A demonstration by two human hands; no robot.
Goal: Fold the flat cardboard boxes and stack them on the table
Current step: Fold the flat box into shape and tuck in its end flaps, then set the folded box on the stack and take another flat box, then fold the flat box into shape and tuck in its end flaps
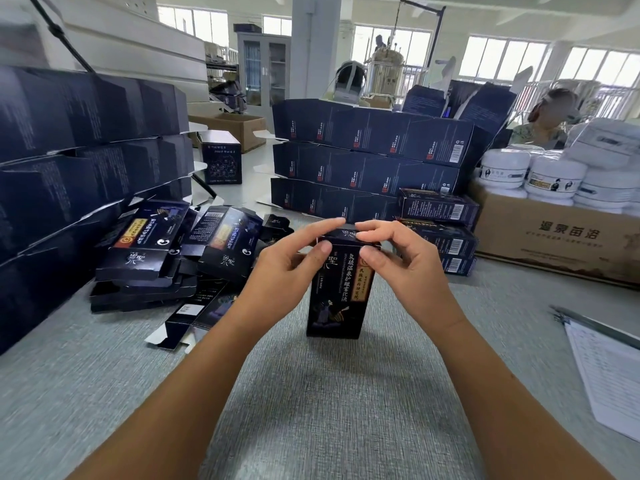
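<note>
Pinching the top of the upright box (334, 296), centre frame on the desk (311, 393), with left hand (294, 265) and right hand (398, 261); best bracing the front wall, pressing the lid flap (346, 234) down evenly.

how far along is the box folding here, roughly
Done: tall stacks of folded boxes stand at back centre and far left. In hand: one upright box on the table, with the left hand and right hand pinching its top, apparently closing it. Left: a loose pile of flat boxes not yet folded, so it looks well underway, not finished.
</note>
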